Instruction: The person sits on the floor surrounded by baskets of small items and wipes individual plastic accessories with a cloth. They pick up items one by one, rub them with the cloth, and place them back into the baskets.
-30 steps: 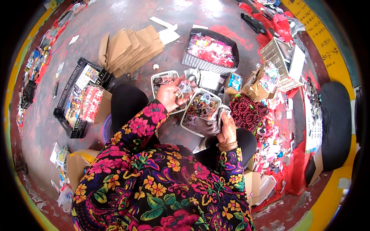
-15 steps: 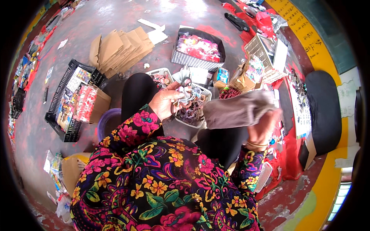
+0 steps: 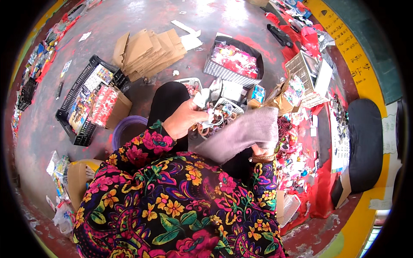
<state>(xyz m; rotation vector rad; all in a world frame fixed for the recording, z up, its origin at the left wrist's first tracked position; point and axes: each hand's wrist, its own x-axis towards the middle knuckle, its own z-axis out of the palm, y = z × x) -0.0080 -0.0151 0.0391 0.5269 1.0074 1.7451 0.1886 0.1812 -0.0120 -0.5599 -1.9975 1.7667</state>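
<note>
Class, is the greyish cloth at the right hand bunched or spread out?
Spread out: the cloth shows a long, broad face, reaching left of the right hand. Whether it is doubled, I cannot tell.

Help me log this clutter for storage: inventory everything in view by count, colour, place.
Cloth: one, greyish mauve, centre
Small items: uncountable, mostly pale, centre
Baskets: at least three, white, centre and lower right
Patterned bin: one, grey-white, top centre
Cardboard stack: one, brown, upper left
Crates: two, black, left
Bucket: one, purple, left
Berry-like pile: one, dark red, right
Slatted basket: one, cream, upper right
Pad: one, black, far right
Clutter: uncountable, multicoloured, both sides
Left hand: one, bare, holding small items
Right hand: one, bare, gripping cloth
Sleeves: two, floral, below
</note>
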